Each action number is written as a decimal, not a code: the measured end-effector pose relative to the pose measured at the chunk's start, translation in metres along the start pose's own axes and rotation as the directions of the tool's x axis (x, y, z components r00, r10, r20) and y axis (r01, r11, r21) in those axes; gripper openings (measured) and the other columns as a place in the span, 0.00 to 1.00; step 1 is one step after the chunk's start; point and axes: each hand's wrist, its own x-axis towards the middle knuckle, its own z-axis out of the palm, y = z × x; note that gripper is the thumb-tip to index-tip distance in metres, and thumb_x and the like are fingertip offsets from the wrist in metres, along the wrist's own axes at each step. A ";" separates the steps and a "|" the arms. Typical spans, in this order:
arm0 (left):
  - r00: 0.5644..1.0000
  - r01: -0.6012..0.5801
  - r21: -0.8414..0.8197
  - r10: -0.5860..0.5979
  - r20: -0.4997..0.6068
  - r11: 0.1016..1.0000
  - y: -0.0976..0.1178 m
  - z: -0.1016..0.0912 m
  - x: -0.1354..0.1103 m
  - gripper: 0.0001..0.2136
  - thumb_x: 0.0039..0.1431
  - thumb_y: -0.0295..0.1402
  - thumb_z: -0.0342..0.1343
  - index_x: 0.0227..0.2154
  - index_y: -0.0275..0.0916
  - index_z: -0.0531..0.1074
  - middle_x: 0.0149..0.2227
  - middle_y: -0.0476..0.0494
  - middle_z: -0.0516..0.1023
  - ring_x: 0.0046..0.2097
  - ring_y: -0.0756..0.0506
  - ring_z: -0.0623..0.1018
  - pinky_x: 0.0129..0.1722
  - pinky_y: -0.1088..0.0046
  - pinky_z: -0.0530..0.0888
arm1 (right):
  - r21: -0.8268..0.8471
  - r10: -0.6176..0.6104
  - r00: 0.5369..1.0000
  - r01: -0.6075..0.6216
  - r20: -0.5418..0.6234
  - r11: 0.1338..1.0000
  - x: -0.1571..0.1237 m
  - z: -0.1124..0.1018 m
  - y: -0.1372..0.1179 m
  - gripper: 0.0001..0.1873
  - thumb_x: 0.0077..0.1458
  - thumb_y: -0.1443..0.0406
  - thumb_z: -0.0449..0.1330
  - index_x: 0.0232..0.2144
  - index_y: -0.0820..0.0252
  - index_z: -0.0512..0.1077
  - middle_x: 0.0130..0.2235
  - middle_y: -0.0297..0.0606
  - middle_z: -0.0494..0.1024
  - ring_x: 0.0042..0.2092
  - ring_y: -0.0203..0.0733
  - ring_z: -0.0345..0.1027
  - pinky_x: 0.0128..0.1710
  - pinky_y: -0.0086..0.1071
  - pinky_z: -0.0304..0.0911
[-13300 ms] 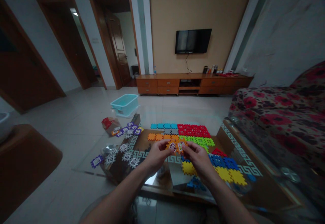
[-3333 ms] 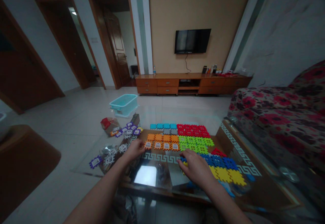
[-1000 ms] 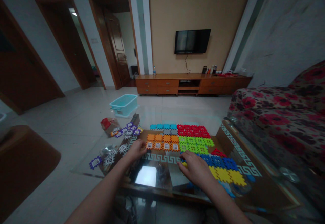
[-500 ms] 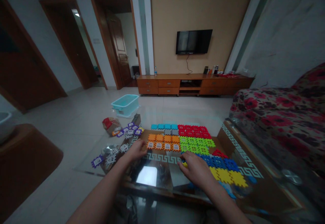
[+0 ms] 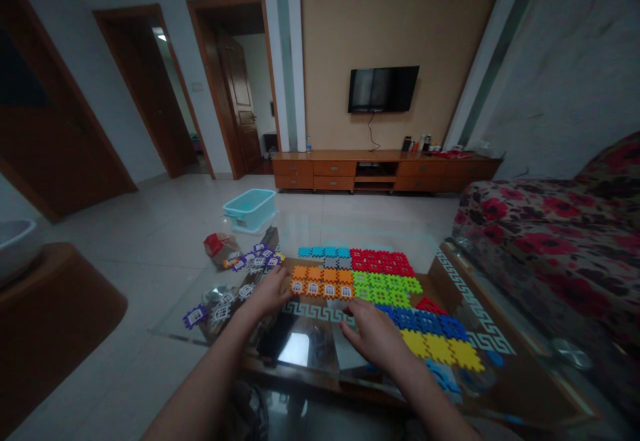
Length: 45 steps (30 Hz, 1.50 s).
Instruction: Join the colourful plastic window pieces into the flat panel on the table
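Observation:
Rows of orange interlocking plastic tiles (image 5: pixel 315 273), the front ones with white window inserts, lie flat on the glass table (image 5: pixel 320 342). My left hand (image 5: pixel 273 290) is at the left edge of the orange block, its fingers spread and slightly bent. Just below the block's front right corner is my right hand (image 5: pixel 373 332), thumb and forefinger apart with nothing seen between them. Green tiles (image 5: pixel 383 288) adjoin the orange ones. Blue tiles (image 5: pixel 427 322) and yellow tiles (image 5: pixel 440 348) extend rightward from my right hand, which hides their left ends.
Red tiles (image 5: pixel 383 260), light blue tiles (image 5: pixel 324 252) and grey tiles (image 5: pixel 337 263) lie behind. Loose purple pieces (image 5: pixel 260 254) and white window pieces (image 5: pixel 221 308) are scattered at left. A turquoise bin (image 5: pixel 250 210) stands on the floor beyond; a floral sofa (image 5: pixel 540 214) is at right.
My right hand has shifted left, toward the front right corner of the orange block, uncovering more blue tiles. My left hand has moved slightly along the block's left edge. The view has tilted slightly.

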 end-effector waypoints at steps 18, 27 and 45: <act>0.824 0.478 0.228 -0.342 -0.451 0.848 -0.098 0.000 0.011 0.19 0.59 0.34 0.51 0.51 0.30 0.68 0.48 0.32 0.71 0.51 0.36 0.71 0.51 0.61 0.69 | 0.036 -0.081 0.994 0.078 0.075 0.996 0.015 0.013 -0.044 0.08 0.60 0.62 0.57 0.39 0.61 0.72 0.43 0.43 0.76 0.46 0.47 0.70 0.45 0.36 0.64; 0.978 0.144 0.281 -0.093 -0.187 0.949 -0.084 0.020 0.026 0.21 0.60 0.32 0.51 0.57 0.34 0.65 0.58 0.32 0.68 0.59 0.37 0.67 0.60 0.58 0.63 | 0.040 -0.080 0.992 0.076 0.096 0.996 0.025 0.020 -0.061 0.08 0.59 0.63 0.58 0.40 0.59 0.73 0.44 0.43 0.76 0.46 0.46 0.70 0.43 0.35 0.62; 0.984 0.159 0.275 -0.174 0.029 0.948 -0.069 0.034 0.025 0.21 0.67 0.40 0.44 0.60 0.46 0.66 0.67 0.33 0.58 0.68 0.33 0.57 0.62 0.39 0.52 | 0.004 -0.110 0.990 0.110 0.091 0.994 0.026 0.024 -0.064 0.08 0.59 0.63 0.58 0.38 0.60 0.74 0.44 0.43 0.76 0.45 0.46 0.70 0.43 0.35 0.63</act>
